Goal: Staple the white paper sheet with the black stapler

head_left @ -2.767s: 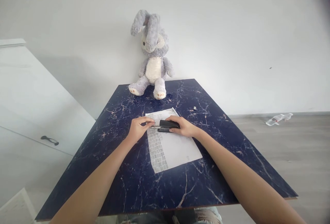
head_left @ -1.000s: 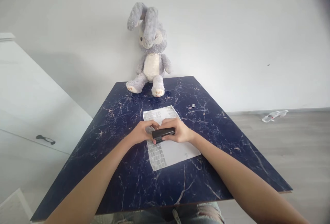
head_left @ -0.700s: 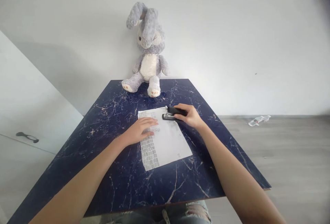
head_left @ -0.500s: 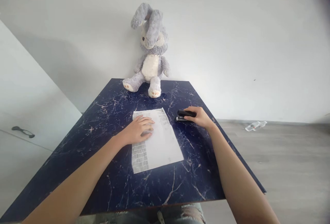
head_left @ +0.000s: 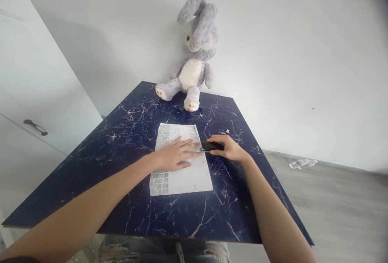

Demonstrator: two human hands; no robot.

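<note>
A white sheet of paper (head_left: 184, 180) with grey printed blocks down its left side lies on the dark blue marbled table (head_left: 121, 210). Flat on the paper rests my left hand (head_left: 172, 156), fingers spread and pointing right, their tips close to the paper's right edge. My right hand (head_left: 232, 148) is wrapped around a black stapler (head_left: 213, 146). The stapler's front end meets the right edge of the paper, near my left fingertips. Whether the paper sits between its jaws I cannot tell.
A grey plush rabbit (head_left: 190, 73) sits at the table's back against the wall. Behind my right hand lies a small white piece (head_left: 227, 131). A white cabinet (head_left: 39, 73) stands on the left. Clear plastic packaging (head_left: 303, 163) lies on the floor at right.
My right hand has brought the stapler left and nearer to me, up to the paper's edge. My left hand has slid right across the sheet with fingers spread wider. The view has shifted.
</note>
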